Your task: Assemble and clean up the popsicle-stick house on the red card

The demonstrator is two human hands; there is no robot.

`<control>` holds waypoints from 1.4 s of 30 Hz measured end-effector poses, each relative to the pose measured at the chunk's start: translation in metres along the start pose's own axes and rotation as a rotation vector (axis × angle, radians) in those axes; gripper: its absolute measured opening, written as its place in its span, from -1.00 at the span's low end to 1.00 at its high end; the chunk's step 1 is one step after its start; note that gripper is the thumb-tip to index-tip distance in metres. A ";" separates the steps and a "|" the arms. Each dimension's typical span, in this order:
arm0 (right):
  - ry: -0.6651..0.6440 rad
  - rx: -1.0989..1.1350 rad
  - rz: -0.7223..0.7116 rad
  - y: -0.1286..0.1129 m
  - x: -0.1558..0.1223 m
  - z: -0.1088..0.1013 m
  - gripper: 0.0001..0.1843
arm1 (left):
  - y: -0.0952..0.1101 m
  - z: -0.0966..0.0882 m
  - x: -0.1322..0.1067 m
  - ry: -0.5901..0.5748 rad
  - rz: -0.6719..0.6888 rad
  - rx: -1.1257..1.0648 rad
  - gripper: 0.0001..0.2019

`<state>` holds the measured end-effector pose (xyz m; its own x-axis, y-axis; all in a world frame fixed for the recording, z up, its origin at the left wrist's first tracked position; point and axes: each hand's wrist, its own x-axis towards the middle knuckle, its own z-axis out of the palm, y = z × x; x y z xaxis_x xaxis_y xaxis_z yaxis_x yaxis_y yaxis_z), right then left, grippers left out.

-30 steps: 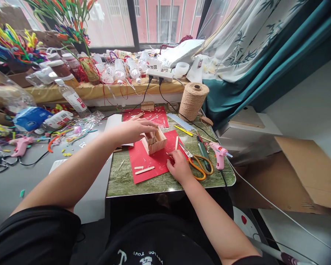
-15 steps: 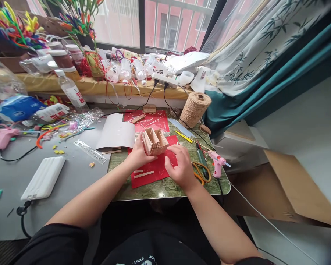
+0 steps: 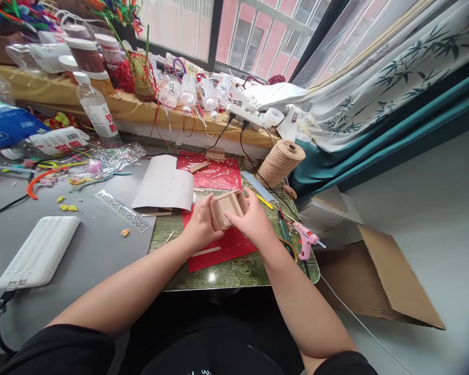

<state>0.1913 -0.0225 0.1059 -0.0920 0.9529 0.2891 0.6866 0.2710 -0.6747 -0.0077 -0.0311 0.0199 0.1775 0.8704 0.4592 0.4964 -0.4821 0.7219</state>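
White sheet (image 3: 164, 185): curls at the left edge of the green bench (image 3: 244, 272), with a few wooden strips (image 3: 158, 213) showing under its near edge, apparently spare.
Left hand (image 3: 199, 223): its grip is closed around the left side of the wooden box (image 3: 222, 209), fingers along the wall.
Loose stick (image 3: 206, 251): lies on the near red sheet (image 3: 234, 249), just below the left hand, not joined to anything.
Far red sheet (image 3: 222, 177): carries a small wooden piece (image 3: 198, 166), with a wooden block (image 3: 214, 154) at its far edge; both lie apart from the box, and whether they belong to it cannot be told.
Wooden box: sits tilted between both hands above the near red sheet; several stick-built sides seem done, since it keeps its shape while handled. Whether more sticks are wanted, or the inside is complete, cannot be told.
Right hand (image 3: 256, 217): its grip holds the box's right side, thumb across the face, fingers behind.
Glue gun (image 3: 308, 241): rests unheld at the bench's right edge, so no gluing is under way now.
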 end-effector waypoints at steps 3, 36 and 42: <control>-0.016 -0.014 0.024 -0.005 -0.002 -0.004 -0.22 | 0.003 -0.001 -0.002 -0.002 0.008 0.015 0.29; -0.283 -0.313 0.074 -0.036 -0.002 -0.007 -0.01 | -0.002 0.011 -0.003 0.102 0.059 0.059 0.10; -0.290 -0.373 0.075 -0.046 -0.007 -0.001 -0.03 | -0.006 0.015 -0.004 0.129 0.083 0.062 0.10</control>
<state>0.1610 -0.0414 0.1361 -0.1935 0.9810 0.0118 0.9062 0.1833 -0.3810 0.0011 -0.0308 0.0064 0.1119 0.8058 0.5815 0.5371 -0.5414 0.6469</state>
